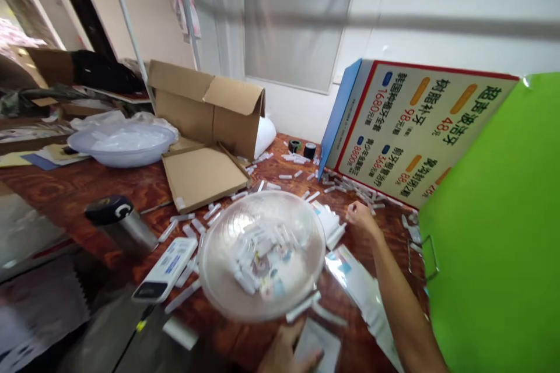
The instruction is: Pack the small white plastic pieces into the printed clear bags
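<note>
At the bottom centre my left hand (282,351) is closed around a flat whitish packet (322,345), thumb across its near side. My right hand (361,217) reaches forward over the table with curled fingers; anything in them is too small to make out. Just left of it lies a stack of white packets (329,222). A large translucent bowl (210,297) stands between and beyond my hands, with many small clear-and-white pieces (258,247) inside. Glossy clear sleeves (356,282) lie under my right forearm. Small white strips (304,306) touch the bowl's near edge.
A white phone-like device (168,268) with a cable and a steel tumbler (125,224) sit left. Behind are cardboard boxes (205,178), another bowl (118,154) and tape rolls (309,150). A printed board (411,128) and green panel (503,233) border the right.
</note>
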Tool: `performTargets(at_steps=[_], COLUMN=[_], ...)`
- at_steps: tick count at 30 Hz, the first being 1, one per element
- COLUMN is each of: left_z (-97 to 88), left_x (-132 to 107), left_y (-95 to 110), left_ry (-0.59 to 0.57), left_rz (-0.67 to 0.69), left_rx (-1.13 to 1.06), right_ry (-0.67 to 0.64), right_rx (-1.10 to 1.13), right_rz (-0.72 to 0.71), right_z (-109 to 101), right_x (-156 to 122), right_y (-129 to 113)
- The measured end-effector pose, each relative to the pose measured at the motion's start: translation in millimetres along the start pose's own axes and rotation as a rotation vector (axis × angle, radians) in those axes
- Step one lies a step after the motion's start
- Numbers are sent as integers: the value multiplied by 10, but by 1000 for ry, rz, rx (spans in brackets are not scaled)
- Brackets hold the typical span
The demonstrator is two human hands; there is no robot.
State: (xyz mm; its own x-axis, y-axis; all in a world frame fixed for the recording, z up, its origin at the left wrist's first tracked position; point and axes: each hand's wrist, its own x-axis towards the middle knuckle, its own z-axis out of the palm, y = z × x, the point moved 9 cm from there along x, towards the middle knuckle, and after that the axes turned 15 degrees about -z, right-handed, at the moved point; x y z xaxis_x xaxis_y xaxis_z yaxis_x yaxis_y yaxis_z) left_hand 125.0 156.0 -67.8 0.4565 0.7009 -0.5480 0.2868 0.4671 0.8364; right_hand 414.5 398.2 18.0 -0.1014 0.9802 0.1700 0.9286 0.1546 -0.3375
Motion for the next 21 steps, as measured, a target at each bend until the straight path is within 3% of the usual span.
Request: performTargets(at_steps=[2,4,7,9,16,21], left_z=[76,122,191,285,802,1135], left_x=[-30,-75,-155,-272,-762,-899], left_y=[118,180,168,168,-56,-323], left_ry=[-64,-120,-188,-243,-443,-503], left_rz=[141,224,165,125,-16,-144], left_rx=[33,15,9,57,98,77], right_ry=[20,17,-13,-37,-182,-284], right_rx=[240,644,1224,1312,1183,1292], right_rz=[-24,-46,36,103,37,132], right_z=[102,256,459,512,391,620], right_x=[-658,-1362,-2285,-2725,-3517,-3855], right_y=[-310,-686,-1183,-1364,-1616,-1650])
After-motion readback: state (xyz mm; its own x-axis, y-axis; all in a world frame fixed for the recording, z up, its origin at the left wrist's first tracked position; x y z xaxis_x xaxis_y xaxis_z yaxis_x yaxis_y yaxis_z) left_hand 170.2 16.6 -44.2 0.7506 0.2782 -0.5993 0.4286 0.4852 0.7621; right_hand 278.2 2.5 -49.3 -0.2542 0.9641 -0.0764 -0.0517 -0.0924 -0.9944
